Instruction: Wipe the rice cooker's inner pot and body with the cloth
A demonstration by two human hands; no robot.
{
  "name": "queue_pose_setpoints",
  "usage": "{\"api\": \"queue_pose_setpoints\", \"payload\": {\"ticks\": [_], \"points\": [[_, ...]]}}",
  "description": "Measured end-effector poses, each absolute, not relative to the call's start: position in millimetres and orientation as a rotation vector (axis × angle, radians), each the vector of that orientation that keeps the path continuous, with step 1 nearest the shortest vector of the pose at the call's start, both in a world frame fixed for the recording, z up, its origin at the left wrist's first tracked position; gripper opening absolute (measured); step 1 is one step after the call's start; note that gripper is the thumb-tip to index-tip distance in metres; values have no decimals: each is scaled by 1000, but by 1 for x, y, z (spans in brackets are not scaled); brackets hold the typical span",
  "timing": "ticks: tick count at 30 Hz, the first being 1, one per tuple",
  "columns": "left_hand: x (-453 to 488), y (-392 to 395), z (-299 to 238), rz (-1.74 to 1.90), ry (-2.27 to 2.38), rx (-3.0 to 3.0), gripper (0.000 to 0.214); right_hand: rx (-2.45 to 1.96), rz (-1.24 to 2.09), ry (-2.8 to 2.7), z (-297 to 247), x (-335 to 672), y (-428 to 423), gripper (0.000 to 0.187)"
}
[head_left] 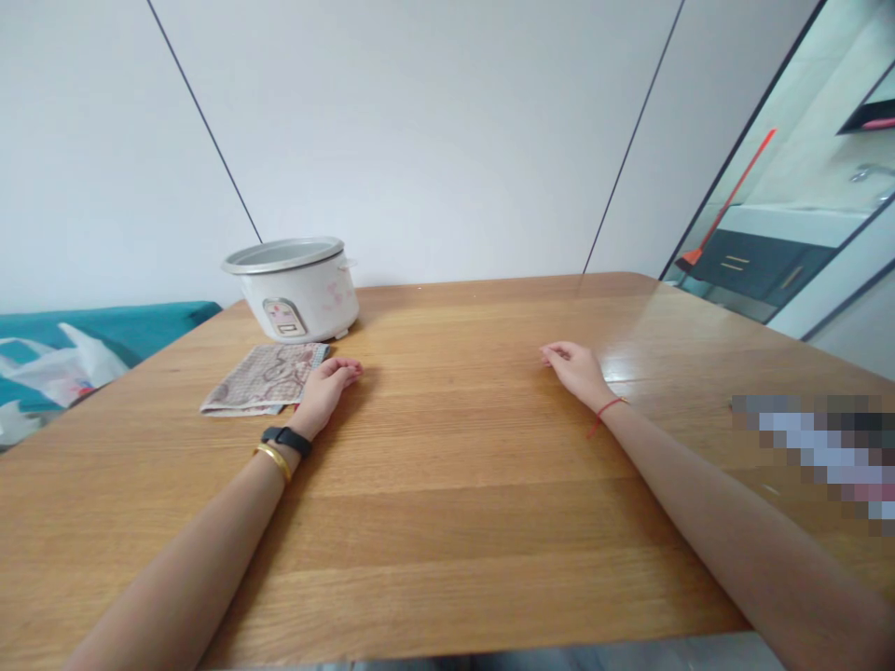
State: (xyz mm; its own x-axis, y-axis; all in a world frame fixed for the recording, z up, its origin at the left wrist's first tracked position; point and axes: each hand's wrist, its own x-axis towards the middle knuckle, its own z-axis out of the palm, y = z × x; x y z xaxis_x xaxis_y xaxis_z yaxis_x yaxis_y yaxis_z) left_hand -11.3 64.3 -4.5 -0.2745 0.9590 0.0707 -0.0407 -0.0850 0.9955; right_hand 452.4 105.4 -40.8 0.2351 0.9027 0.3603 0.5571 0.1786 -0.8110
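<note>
Wood tbl (454, 485) glossy, cooker body (308, 303) smooth plastic, cloth (264, 379) matt

The bare left hand (325, 396) and bare right hand (574, 373) lie palm down, well apart, fingers loosely curled and empty. The left forearm (188, 568) and right forearm (727, 522) angle inward.

Rice cooker panel (284, 317), txt illegible
</note>
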Motion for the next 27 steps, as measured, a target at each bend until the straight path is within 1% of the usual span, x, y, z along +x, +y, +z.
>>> {"api": "queue_pose_setpoints", "payload": {"ticks": [9,21,27], "points": [[-13,64,-5,1480,1351,1122,26,-1522,349,-1524,-44,454,106,24],[-12,64,-6,1464,1373,1182,32,-1526,390,-1547,-38,450,103,21],[-13,65,-7,1467,1358,1194,32,-1502,355,-1569,-39,450,103,20]]}}
